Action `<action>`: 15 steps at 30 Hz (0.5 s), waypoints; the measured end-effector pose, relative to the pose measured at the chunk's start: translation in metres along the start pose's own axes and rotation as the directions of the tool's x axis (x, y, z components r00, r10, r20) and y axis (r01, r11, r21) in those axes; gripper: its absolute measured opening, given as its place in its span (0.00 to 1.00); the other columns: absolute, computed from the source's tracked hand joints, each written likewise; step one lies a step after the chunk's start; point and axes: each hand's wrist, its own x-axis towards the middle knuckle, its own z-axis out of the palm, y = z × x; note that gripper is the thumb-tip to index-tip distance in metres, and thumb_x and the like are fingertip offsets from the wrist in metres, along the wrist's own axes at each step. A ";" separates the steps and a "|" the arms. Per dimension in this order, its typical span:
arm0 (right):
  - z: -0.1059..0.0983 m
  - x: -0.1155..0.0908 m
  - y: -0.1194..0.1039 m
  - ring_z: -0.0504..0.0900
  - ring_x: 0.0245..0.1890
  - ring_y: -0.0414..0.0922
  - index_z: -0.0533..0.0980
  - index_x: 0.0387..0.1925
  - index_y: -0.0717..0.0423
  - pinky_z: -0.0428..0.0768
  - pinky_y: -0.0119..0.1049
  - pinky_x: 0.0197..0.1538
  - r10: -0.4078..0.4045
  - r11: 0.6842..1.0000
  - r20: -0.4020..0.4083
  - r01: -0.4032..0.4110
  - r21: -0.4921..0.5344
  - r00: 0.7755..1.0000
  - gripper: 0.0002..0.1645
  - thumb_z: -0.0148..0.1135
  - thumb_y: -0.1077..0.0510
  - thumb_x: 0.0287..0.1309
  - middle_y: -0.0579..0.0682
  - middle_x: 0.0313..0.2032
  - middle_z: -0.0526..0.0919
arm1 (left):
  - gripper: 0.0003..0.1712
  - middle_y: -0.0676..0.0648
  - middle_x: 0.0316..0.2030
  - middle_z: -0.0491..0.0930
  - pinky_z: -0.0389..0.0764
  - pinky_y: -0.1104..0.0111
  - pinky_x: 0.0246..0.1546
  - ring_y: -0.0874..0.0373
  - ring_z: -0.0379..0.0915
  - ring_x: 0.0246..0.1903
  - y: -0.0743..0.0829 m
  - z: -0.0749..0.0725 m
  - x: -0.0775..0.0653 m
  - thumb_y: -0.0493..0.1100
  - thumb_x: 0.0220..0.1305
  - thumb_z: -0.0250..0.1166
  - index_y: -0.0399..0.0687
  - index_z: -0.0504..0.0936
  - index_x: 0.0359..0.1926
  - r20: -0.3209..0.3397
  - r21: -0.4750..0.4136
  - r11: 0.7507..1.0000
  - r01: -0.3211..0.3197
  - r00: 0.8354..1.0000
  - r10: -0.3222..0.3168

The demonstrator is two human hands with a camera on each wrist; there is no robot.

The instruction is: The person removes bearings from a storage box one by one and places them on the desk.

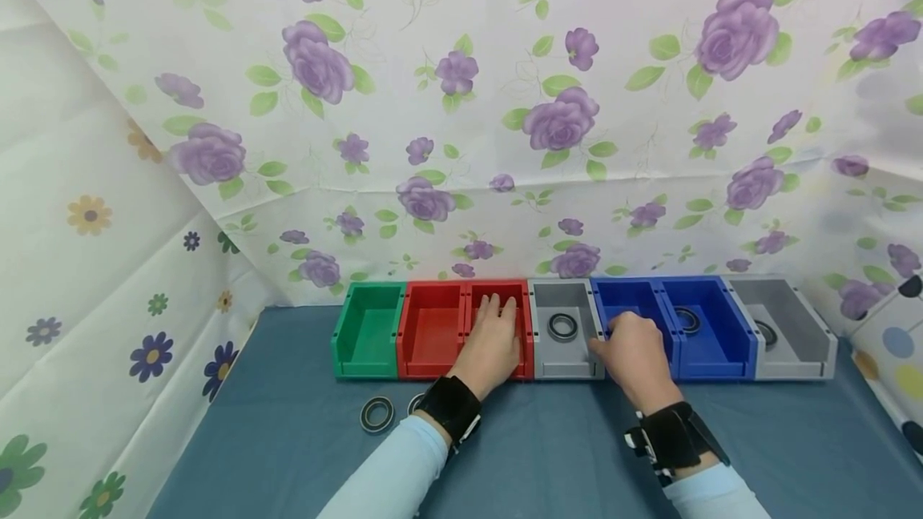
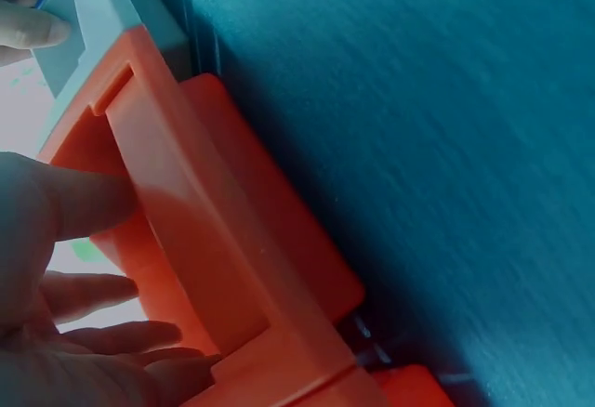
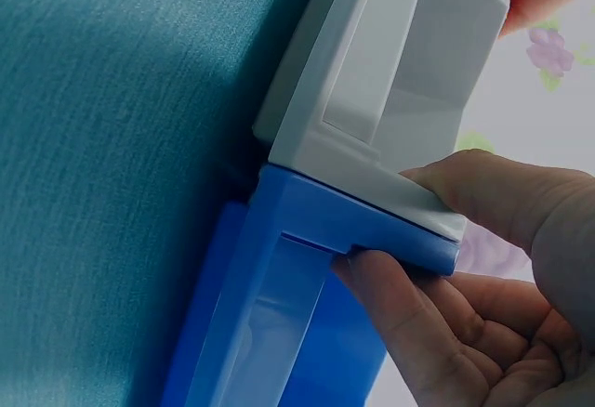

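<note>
My left hand (image 1: 489, 351) reaches into the right-hand red bin (image 1: 525, 343), its fingers spread and relaxed. In the left wrist view, the thumb and fingers sit inside the red bin's (image 2: 223, 212) opening with nothing visible between them. My right hand (image 1: 638, 359) pinches the adjoining side walls of the middle grey bin (image 3: 372, 161) and the blue bin (image 3: 321, 212) beside it. Its thumb lies on the grey side, its fingers on the blue side. A ring-shaped bearing (image 1: 551, 327) lies in that grey bin.
The row also has a green bin (image 1: 368, 335), another red bin (image 1: 433, 331), a second blue bin (image 1: 721, 343) and a right-end grey bin (image 1: 804, 335); the last two each hold a bearing. Two bearings lie on the blue cloth (image 1: 288, 439), one partly behind my left wrist. Floral sheets stand behind.
</note>
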 end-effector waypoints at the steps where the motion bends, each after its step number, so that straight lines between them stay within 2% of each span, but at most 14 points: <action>1: 0.000 0.000 0.000 0.69 0.15 0.43 0.76 0.21 0.56 0.67 0.35 0.17 0.000 1.000 0.001 0.000 0.001 1.000 0.13 0.66 0.52 0.51 0.46 0.14 0.70 | 0.35 0.37 0.65 0.57 0.61 0.59 0.56 0.41 0.49 0.65 0.000 0.001 0.001 0.45 0.62 0.60 0.42 0.60 0.68 0.011 0.002 1.000 0.004 1.000 -0.005; 9: 0.000 0.000 0.000 0.69 0.15 0.43 0.77 0.22 0.56 0.67 0.35 0.17 -0.003 1.000 -0.010 0.003 -0.007 1.000 0.13 0.66 0.52 0.51 0.46 0.14 0.69 | 0.42 0.34 0.65 0.55 0.59 0.53 0.57 0.35 0.46 0.64 -0.001 0.010 0.008 0.43 0.53 0.67 0.42 0.60 0.68 0.099 0.004 0.999 0.049 0.994 -0.049; 15: 0.000 0.000 0.000 0.68 0.14 0.43 0.76 0.20 0.55 0.66 0.35 0.17 -0.007 1.000 -0.011 0.007 -0.004 1.000 0.13 0.66 0.52 0.51 0.46 0.13 0.67 | 0.43 0.33 0.65 0.54 0.60 0.49 0.56 0.32 0.46 0.63 -0.001 0.014 0.014 0.42 0.51 0.68 0.45 0.60 0.68 0.140 -0.029 0.993 0.115 0.984 -0.110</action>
